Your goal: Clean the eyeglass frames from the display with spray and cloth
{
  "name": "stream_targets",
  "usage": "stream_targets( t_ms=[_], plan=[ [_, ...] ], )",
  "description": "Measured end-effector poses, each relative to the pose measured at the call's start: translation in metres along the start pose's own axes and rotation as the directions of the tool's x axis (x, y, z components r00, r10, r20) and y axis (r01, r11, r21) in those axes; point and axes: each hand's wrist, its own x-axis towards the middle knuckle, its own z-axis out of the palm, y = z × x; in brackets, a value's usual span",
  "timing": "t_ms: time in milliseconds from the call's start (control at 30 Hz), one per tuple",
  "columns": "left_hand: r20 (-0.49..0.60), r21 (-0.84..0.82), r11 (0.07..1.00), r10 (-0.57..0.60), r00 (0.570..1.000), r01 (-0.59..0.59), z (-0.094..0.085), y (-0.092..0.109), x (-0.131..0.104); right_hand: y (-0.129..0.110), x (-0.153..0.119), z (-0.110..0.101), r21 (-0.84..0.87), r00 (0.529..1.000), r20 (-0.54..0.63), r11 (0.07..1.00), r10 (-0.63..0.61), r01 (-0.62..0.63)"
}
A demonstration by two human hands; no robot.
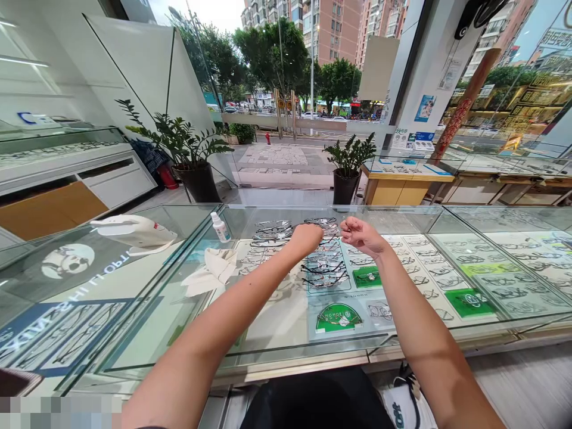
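Now, over the middle of the counter (313, 364), the left hand (308, 237) is curling nearly closed and the right hand (361, 235) is bending half open; whether they are holding anything, I cannot tell. Near them, on the counter, glasses (325, 280) are already lying in rows; what is remaining is not showing. Left on the counter, a bottle (220, 229) and a cloth (217, 267) are narrowing the room; its front edge is running well apart from both hands.

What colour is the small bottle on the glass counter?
The bottle is white, best seen in the head view.
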Motion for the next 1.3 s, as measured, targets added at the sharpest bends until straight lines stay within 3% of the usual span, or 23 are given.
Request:
stream_targets(
  t_ms=[300, 500, 700, 1100, 1300],
  plan=[
    [-0.013, -0.027, 1.000, -0.015, 1.000, 0.014, 0.005, -0.002, 0.003, -0.002, 0.000, 0.001, -0.036, 1.000, 0.022, 0.999, 0.002, -0.002],
    [-0.061, -0.050, 0.999, -0.008, 0.998, 0.005, -0.003, -0.004, 0.001, -0.003, -0.001, 0.001, -0.056, 1.000, 0.008, 0.998, -0.003, 0.004],
    [-0.025, -0.056, 0.998, 0.008, 1.000, -0.010, -0.010, -0.004, -0.001, -0.003, -0.001, 0.000, -0.073, 1.000, 0.003, 0.997, 0.003, -0.003],
    [0.061, -0.102, 0.992, 0.075, 0.995, -0.068, -0.007, -0.003, -0.002, -0.003, -0.001, -0.002, -0.074, 1.000, 0.018, 0.997, 0.009, -0.008],
    [-0.003, -0.129, 0.991, 0.016, 1.000, -0.017, -0.006, -0.007, 0.001, -0.004, -0.001, -0.003, -0.081, 1.000, 0.025, 0.997, 0.002, 0.000]
  ],
)
